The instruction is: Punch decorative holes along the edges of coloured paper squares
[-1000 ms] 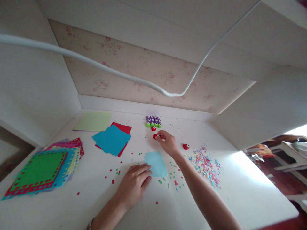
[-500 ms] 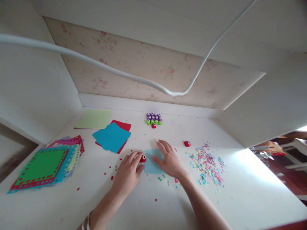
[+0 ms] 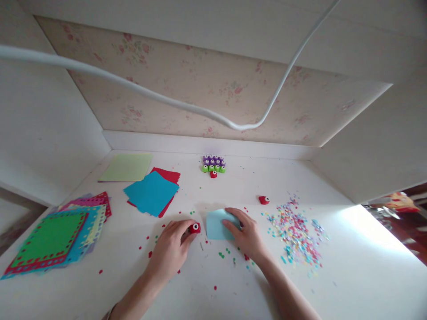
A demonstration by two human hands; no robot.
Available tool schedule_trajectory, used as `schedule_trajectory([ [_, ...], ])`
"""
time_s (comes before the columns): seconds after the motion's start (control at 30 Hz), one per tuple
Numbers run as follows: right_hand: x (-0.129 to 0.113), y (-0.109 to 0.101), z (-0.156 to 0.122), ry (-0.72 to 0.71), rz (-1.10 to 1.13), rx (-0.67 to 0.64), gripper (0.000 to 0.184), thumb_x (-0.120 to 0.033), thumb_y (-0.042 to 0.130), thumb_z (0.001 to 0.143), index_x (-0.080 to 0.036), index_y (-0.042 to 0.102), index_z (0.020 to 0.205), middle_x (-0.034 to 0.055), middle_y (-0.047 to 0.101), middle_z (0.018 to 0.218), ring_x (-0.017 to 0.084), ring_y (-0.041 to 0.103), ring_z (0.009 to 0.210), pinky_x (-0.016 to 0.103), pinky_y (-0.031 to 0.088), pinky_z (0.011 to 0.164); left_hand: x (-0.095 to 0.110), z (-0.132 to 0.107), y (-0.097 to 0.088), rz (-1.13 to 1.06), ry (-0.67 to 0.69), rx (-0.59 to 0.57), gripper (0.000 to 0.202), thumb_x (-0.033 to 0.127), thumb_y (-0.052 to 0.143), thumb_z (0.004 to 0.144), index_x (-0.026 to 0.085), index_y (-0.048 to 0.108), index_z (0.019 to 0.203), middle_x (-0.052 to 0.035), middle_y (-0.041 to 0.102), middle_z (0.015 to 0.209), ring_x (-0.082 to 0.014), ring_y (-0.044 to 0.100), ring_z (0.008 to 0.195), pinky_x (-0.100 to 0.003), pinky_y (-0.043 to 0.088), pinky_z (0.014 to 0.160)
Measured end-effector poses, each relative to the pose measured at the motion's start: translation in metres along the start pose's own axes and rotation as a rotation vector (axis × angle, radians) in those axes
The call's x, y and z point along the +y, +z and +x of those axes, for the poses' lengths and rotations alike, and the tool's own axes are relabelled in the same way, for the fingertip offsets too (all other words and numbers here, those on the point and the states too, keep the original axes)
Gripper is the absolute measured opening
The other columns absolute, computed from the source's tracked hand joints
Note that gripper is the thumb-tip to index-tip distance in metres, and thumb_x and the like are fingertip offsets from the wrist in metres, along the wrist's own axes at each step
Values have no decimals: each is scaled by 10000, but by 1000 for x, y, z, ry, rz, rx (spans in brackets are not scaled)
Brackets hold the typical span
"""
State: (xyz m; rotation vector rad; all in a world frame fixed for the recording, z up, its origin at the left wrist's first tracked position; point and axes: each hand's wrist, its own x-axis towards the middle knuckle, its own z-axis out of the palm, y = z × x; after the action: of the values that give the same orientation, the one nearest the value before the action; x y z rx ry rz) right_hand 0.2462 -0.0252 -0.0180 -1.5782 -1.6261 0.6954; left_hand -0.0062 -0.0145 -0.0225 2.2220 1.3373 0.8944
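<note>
My left hand (image 3: 173, 242) pinches a small red paper punch (image 3: 195, 227) with a white round button between thumb and fingertips. Just right of it, a light blue square of paper (image 3: 216, 224) is held by my right hand (image 3: 245, 231), the thumb lying on its face and the fingers at its far right edge. The paper and the punch are apart. Punched-out green bits (image 3: 222, 254) and red bits (image 3: 150, 254) lie scattered around both hands.
Punches in purple and green (image 3: 214, 163) stand in rows at the back, with one red punch (image 3: 213, 174) before them. Another red punch (image 3: 264, 200) lies near a confetti heap (image 3: 296, 231). Left are blue sheets (image 3: 151, 191), pale green sheets (image 3: 125, 167) and a hole-edged stack (image 3: 50, 240). A white cable (image 3: 187, 107) hangs across.
My left hand has drawn the red punch slightly left, away from the paper. My right hand has shifted right and now grips the paper at its right side, where before it lay spread over it.
</note>
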Motion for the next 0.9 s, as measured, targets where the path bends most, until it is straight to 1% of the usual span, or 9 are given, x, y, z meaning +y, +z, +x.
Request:
schedule_trajectory([
  [0.03,-1,0,-1,88,64,1,355,-423,644,868,-252,633,1178,79,702,1103,244,686,916,401,580,801,0,0,-1,-5,-8,4,219,272,601,915,240,627,1130,-52,723,1015,-221,680,891,-384,578,799],
  [0.1,-2,1,-2,239,222,-18,500,-474,686,820,-264,566,1257,74,704,1066,212,689,746,338,583,604,1,1,-3,-12,-30,13,228,276,607,904,247,639,1128,-46,728,965,-212,693,833,-359,591,745],
  [0.17,-4,1,-4,303,377,-45,589,-496,701,798,-274,513,1310,70,697,1069,186,673,682,296,559,522,1,1,-4,-18,-59,15,236,274,603,902,251,644,1133,-39,729,933,-203,699,802,-339,595,713],
  [0.23,-5,2,-5,299,449,-55,561,-500,694,801,-271,534,1288,59,697,1042,171,656,662,282,550,511,1,0,-4,-34,-91,10,235,278,605,901,250,646,1131,-35,729,921,-196,701,788,-325,595,706],
  [0.37,-4,6,-8,263,384,-63,438,-502,689,801,-268,633,1167,46,698,1006,125,566,537,254,479,416,1,0,-4,-74,-140,-16,253,317,603,912,253,630,1155,-38,727,966,-192,702,826,-319,593,736],
  [0.47,-4,9,-10,246,309,-86,401,-496,681,812,-259,661,1135,16,679,806,96,457,452,225,369,349,0,-1,-5,-91,-149,-32,253,330,595,920,252,625,1159,-39,726,1000,-191,700,858,-318,588,759],
  [0.53,-6,9,-10,237,270,-87,389,-495,677,817,-249,672,1117,3,643,722,90,410,440,220,326,344,-1,-1,-5,-99,-150,-43,251,334,594,922,251,625,1156,-37,727,1006,-188,699,860,-318,585,770],
  [0.77,-9,8,-10,191,185,-86,352,-487,669,830,-248,695,1087,24,678,831,85,407,472,226,335,371,-1,0,-5,-101,-131,-60,246,323,603,924,254,625,1158,-38,726,1018,-188,694,872,-318,578,790],
  [0.9,-10,7,-9,128,99,-68,325,-464,664,840,-240,709,1072,41,696,851,112,484,516,231,355,377,-2,-1,-4,-82,-115,-54,258,316,614,920,250,622,1169,-39,722,1016,-185,691,860,-322,576,797],
])
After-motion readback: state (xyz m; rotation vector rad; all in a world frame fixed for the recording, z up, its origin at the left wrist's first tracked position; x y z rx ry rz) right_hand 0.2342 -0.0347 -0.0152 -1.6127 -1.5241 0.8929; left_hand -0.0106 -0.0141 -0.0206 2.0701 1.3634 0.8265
